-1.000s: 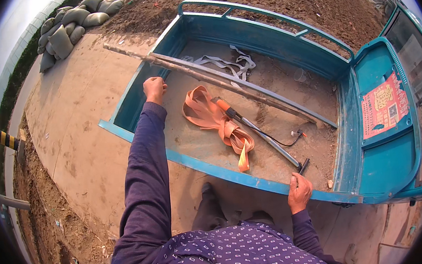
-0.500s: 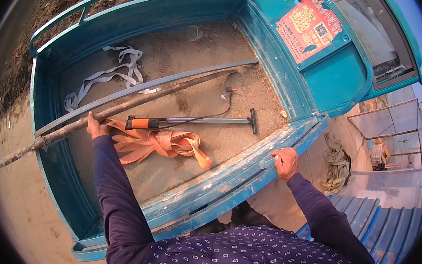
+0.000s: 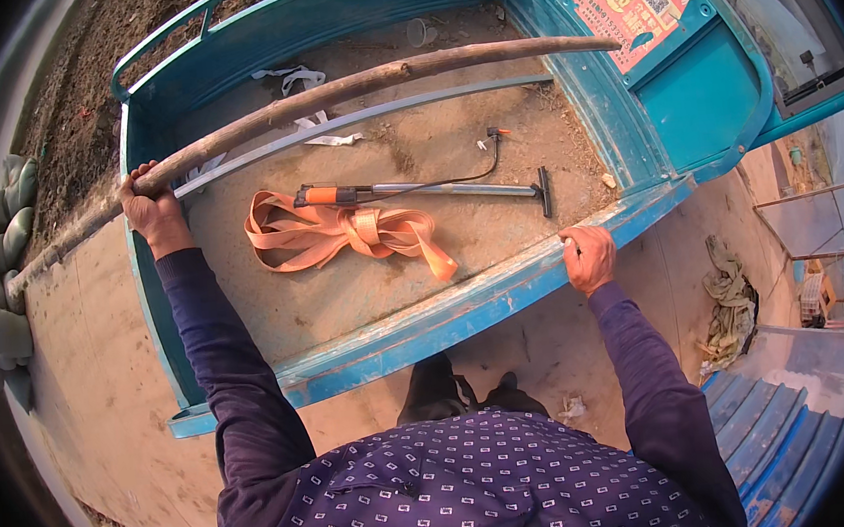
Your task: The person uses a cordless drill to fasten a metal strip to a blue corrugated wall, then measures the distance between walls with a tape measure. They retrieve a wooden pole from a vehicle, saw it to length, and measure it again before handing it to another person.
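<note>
My left hand is wrapped round a long wooden pole above the left end of a blue cargo bed. The pole slants across the bed, one end past the left wall and the other over the right end. Under it lies a thin grey metal bar. My right hand is closed over the near side wall of the bed. On the bed floor between my hands are a bundled orange strap and a hand pump with a black hose.
White strap and a clear cup lie at the far side. A blue cab panel with a red poster rises at the right. Green sacks stand at the left. Crumpled cloth and blue corrugated sheets are at the right.
My left hand has lifted the wooden pole off the bed floor and moved left with it. The view has shifted. My right hand stays on the near side wall.
</note>
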A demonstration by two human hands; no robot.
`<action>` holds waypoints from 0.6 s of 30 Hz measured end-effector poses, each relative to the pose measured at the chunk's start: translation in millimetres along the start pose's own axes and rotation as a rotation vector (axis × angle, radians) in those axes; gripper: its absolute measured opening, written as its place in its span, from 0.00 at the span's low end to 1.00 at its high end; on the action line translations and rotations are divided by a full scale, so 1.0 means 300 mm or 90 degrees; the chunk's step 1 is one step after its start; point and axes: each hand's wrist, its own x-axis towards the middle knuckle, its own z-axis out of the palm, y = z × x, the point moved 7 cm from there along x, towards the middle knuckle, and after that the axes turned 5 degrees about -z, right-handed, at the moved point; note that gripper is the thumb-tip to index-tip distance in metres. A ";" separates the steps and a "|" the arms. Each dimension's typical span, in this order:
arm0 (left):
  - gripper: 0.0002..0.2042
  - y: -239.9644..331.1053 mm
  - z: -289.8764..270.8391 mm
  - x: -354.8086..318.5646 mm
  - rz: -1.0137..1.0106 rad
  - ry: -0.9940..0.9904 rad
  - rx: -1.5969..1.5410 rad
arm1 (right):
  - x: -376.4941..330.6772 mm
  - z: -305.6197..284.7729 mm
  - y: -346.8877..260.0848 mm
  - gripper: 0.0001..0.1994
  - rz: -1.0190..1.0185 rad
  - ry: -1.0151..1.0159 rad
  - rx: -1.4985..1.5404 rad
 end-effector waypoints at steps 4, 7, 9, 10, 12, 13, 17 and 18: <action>0.11 0.209 0.519 -0.368 0.057 -0.144 -0.098 | 0.001 -0.022 -0.003 0.11 0.040 -0.048 0.022; 0.12 0.257 0.834 -0.737 0.036 -0.195 -0.120 | -0.068 -0.190 -0.128 0.12 -0.172 0.183 0.052; 0.11 0.251 1.022 -1.015 0.015 -0.292 -0.125 | -0.222 -0.304 -0.196 0.12 -0.236 0.194 0.140; 0.10 0.221 1.086 -1.163 -0.008 -0.318 -0.120 | -0.342 -0.366 -0.227 0.12 -0.254 0.183 0.176; 0.08 0.159 1.231 -1.459 -0.021 -0.409 -0.126 | -0.591 -0.522 -0.262 0.12 -0.228 0.171 0.265; 0.07 0.112 1.289 -1.606 -0.030 -0.430 -0.122 | -0.700 -0.623 -0.277 0.11 -0.255 0.236 0.277; 0.04 -0.169 1.452 -2.195 -0.071 -0.518 -0.102 | -1.027 -0.975 -0.186 0.10 -0.178 0.328 0.240; 0.04 -0.258 1.483 -2.331 -0.100 -0.529 -0.100 | -1.092 -1.059 -0.146 0.10 -0.154 0.352 0.221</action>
